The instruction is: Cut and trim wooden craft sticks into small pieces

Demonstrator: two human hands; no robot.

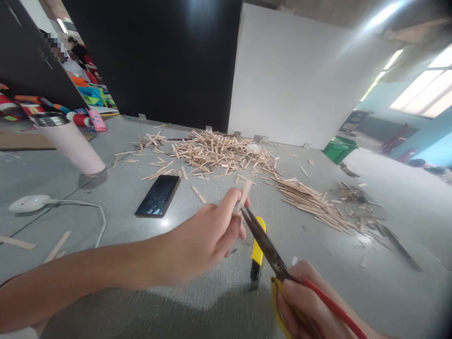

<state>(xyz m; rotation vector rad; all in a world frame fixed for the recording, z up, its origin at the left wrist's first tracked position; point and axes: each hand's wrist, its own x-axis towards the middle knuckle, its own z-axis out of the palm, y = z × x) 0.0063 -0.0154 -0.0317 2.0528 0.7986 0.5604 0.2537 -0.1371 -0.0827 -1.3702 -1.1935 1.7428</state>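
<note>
Stick (244, 194), flat pale wood, pinched in my left hand (208, 238); my right hand (310, 301) grips steel scissors (263, 242), blades at its base

A bare left forearm (88, 278) runs in from the lower left of the frame, with no sleeve, watch or bracelet on the part that shows. The left hand (201, 240), near the centre of the frame, is ungloved and carries no ring on the fingers (229, 207) in view. At the bottom right, the right hand (307, 301) is likewise bare and cut off by the frame edge. A sliver of pale cloth (17, 333) shows at the bottom left corner.
</note>
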